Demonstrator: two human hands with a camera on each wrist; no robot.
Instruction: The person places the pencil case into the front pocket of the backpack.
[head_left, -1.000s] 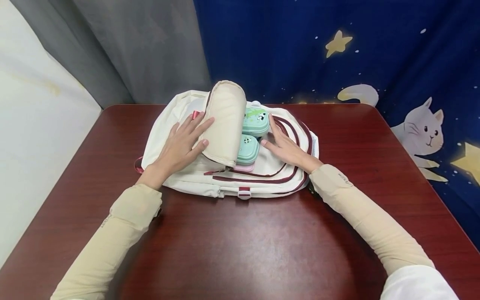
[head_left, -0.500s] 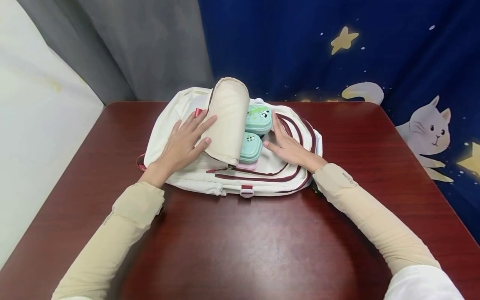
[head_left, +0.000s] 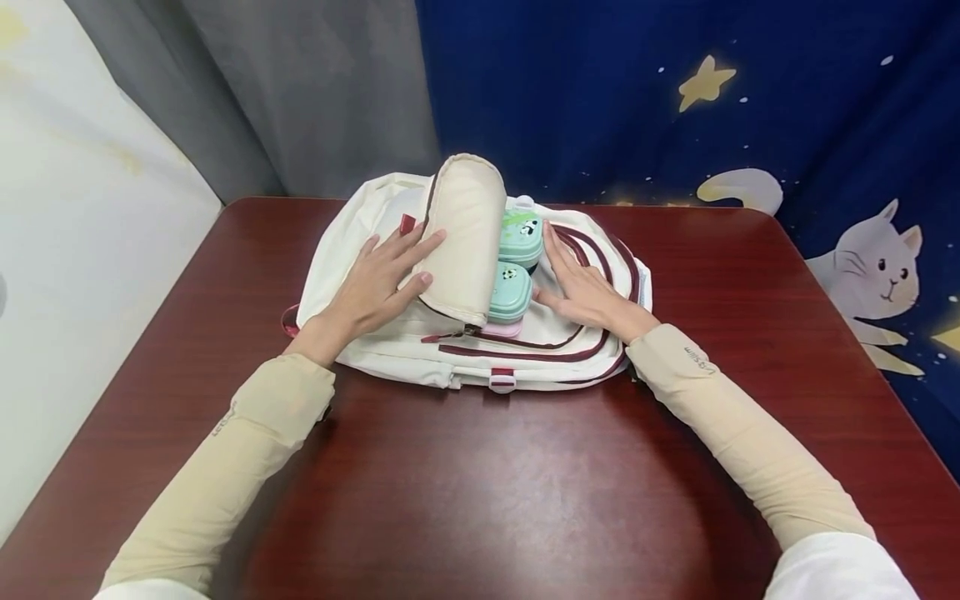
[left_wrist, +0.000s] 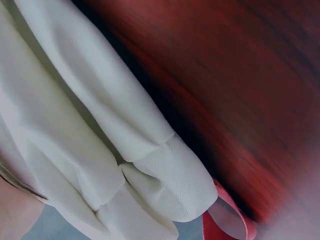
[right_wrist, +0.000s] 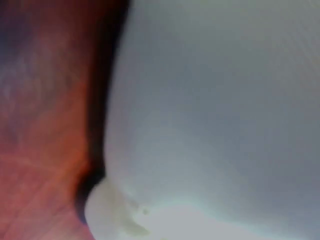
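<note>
A white backpack (head_left: 360,333) with dark red zips lies flat on the table. Its cream pocket flap (head_left: 468,242) stands folded up toward the left. Two mint-green cases with small panda prints, an upper case (head_left: 521,236) and a lower case (head_left: 512,292), stick out from under the flap; their left ends are hidden. My left hand (head_left: 382,283) rests on the flap's left side with fingers spread. My right hand (head_left: 581,287) has its straight fingers against the upper case's right end, its thumb beside the lower case. Neither hand shows in the wrist views beyond some skin at the left wrist.
Something flat and pink (head_left: 502,327) peeks out below the lower case. A zip pull (head_left: 431,338) lies near the flap's lower corner. A red loop (left_wrist: 235,220) hangs off the bag's left end. The dark red table (head_left: 487,483) backs onto curtains (head_left: 570,100).
The upper case has slipped slightly left under the flap, with my right fingers following it. My left hand keeps its place on the flap. The whole view has shifted a little.
</note>
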